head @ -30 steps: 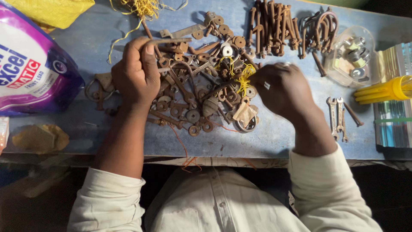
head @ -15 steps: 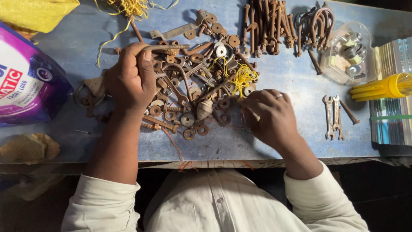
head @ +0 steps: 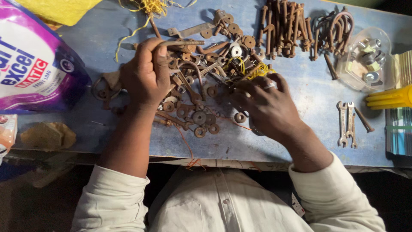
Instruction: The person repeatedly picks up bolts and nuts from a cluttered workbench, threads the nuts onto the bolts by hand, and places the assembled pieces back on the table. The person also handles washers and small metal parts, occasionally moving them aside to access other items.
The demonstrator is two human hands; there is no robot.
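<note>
surface: worn blue table (head: 309,99) | light: bright above | below edge: dark

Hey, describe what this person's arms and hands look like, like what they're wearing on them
Both arms wear long, pale cream sleeves pushed up toward the elbows, left sleeve and right sleeve, leaving the forearms bare. The right hand has a silver-coloured ring on one finger. The left hand shows no ring or glove. No watch or bracelet is visible on either wrist.

I see a purple detergent pouch (head: 36,64) far left on the blue table (head: 309,103), yellow cloth (head: 60,8) above it. Far right: clear tub of nuts (head: 365,60), small spanners (head: 346,122), yellow handle (head: 388,99).
</note>
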